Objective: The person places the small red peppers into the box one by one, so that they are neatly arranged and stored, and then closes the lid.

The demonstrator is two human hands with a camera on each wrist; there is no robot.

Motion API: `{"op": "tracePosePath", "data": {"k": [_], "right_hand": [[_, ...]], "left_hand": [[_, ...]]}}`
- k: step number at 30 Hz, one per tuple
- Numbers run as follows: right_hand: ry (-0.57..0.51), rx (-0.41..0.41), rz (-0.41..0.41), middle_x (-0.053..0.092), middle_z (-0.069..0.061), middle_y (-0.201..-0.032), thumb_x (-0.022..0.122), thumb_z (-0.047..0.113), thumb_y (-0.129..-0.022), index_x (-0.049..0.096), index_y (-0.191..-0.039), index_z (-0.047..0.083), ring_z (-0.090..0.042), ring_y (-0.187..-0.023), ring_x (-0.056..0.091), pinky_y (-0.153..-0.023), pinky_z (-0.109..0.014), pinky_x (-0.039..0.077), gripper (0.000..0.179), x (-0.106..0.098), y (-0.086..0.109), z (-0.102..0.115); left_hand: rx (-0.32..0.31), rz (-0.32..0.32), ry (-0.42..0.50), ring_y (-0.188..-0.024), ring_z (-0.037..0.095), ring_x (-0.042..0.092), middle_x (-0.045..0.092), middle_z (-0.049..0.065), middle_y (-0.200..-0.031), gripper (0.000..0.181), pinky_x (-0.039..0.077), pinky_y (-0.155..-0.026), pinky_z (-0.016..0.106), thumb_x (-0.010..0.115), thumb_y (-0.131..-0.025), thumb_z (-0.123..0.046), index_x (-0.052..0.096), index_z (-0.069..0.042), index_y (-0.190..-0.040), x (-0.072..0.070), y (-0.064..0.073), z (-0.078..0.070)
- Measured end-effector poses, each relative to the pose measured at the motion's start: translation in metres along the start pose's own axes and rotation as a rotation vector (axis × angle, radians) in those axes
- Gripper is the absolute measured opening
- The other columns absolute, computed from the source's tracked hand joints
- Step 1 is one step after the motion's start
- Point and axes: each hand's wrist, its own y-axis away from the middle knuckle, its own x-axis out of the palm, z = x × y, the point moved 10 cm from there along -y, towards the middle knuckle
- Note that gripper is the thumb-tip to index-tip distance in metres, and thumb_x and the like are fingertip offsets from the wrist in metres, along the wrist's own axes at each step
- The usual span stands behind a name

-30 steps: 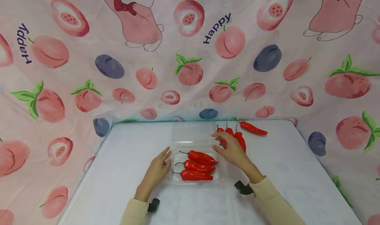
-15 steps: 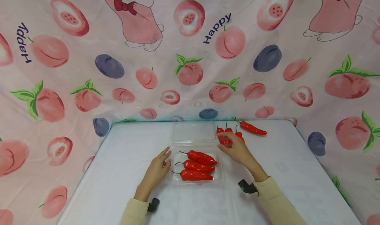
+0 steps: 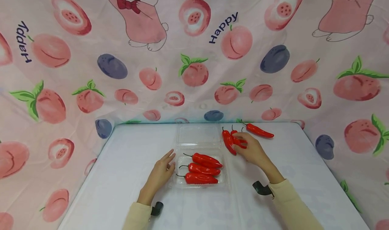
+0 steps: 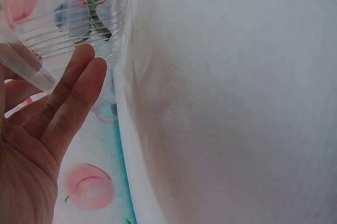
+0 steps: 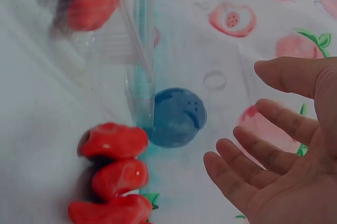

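- While the left hand (image 3: 161, 172) lies along the left edge of the clear box (image 3: 200, 187), its fingers (image 4: 79, 103) are straight and grasp nothing; whether they touch the wall is hard to tell, but they seem placed to keep it from sliding.
- The box sits mid-surface (image 3: 136, 149), its lid (image 3: 199, 135) laid back toward the far edge, which leaves the top free.
- Inside, three peppers (image 3: 200, 169) lie side by side, stems toward the box's left edge; lying parallel probably lets them fit flat.
- The right hand (image 3: 250, 150) hovers over a bunch of three peppers (image 3: 228, 141) beside the lid's right edge. Its fingers (image 5: 263, 147) are spread and released, likely to leave room around a pepper.
- A lone pepper (image 3: 259, 131) rests near the surface's far edge, toward the right corner, apart from the bunch.
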Motion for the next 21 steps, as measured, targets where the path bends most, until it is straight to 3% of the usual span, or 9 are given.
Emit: {"op": "tracePosePath", "data": {"k": [6,21], "right_hand": [[0.032,0.024,-0.013,0.054,-0.021,-0.138,0.071,0.021,-0.089,0.052,-0.138,0.010,-0.043,-0.127,0.051,-0.088,-0.053,0.055,0.054,-0.009,-0.002,-0.012],[-0.018,0.102,-0.011,0.051,-0.022,-0.143,0.065,0.022,-0.094,0.049,-0.141,0.008,-0.042,-0.131,0.047,-0.099,-0.055,0.049,0.052,-0.011,-0.009,-0.060]], "left_hand": [[-0.001,0.003,-0.007,-0.066,0.003,0.052,0.047,0.007,-0.152,0.043,0.047,-0.058,0.017,0.062,-0.093,-0.011,0.058,-0.003,-0.136,0.000,0.000,0.000],[0.003,0.009,-0.002,-0.065,0.002,0.052,0.047,0.006,-0.152,0.044,0.047,-0.058,0.017,0.063,-0.093,-0.010,0.058,-0.003,-0.136,0.001,-0.001,0.002]]}}
